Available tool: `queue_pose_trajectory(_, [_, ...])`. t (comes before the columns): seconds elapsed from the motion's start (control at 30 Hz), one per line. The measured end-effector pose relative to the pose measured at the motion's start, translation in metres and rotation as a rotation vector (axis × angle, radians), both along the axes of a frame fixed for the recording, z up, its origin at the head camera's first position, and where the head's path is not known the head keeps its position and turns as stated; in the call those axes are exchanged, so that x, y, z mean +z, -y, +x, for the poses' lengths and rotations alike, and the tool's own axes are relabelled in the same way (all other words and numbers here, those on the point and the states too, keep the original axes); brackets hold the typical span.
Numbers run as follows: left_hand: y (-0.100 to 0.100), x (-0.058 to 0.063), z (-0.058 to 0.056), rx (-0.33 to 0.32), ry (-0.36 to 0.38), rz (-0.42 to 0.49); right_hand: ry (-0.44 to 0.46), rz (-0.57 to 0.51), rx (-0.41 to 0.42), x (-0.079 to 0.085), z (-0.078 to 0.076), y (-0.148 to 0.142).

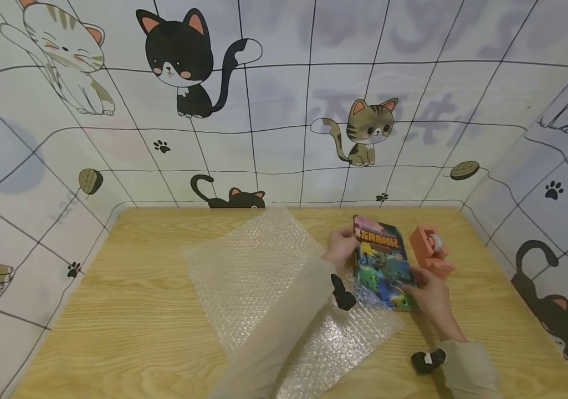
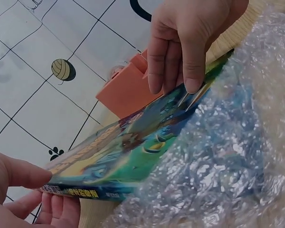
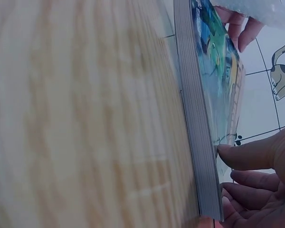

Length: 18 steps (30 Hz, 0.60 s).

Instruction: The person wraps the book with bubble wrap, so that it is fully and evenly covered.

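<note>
A colourful paperback book with a cartoon undersea cover is tilted up over the right part of the table. My left hand pinches it by the spine side near the top, thumb on the cover and fingers beneath in the left wrist view. At the opposite edge, my right hand grips the book with its thumb laid on the cover. The thick page edge faces the right wrist camera. Clear bubble wrap lies spread to the left, and its edge overlaps the book's lower left part.
A coral tape dispenser with a roll in it stands just right of the book. The wood-grain table is bordered at the back and sides by a cat-print sheet. My left sleeve crosses over the bubble wrap.
</note>
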<state>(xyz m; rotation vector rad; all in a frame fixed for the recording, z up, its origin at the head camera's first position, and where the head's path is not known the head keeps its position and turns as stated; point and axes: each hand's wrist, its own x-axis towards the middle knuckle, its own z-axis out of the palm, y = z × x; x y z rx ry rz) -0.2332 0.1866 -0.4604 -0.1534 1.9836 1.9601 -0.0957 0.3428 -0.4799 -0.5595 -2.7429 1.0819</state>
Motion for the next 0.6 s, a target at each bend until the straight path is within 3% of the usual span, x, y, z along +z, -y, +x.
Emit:
queue_pose_trajectory(0.23, [0.003,0.002,0.002,-0.09,-0.006,0.02,0.003,0.0,-0.007,0.0,0.0,0.0])
queue_pose_trajectory(0.4, [0.003,0.002,0.002,-0.096,-0.011,0.014,0.002,-0.016,0.016,0.001,0.002,-0.003])
queue_pose_trajectory(0.6, [0.0,0.002,0.004,-0.091,0.015,0.154,-0.001,-0.135,0.045,0.001,0.006,-0.011])
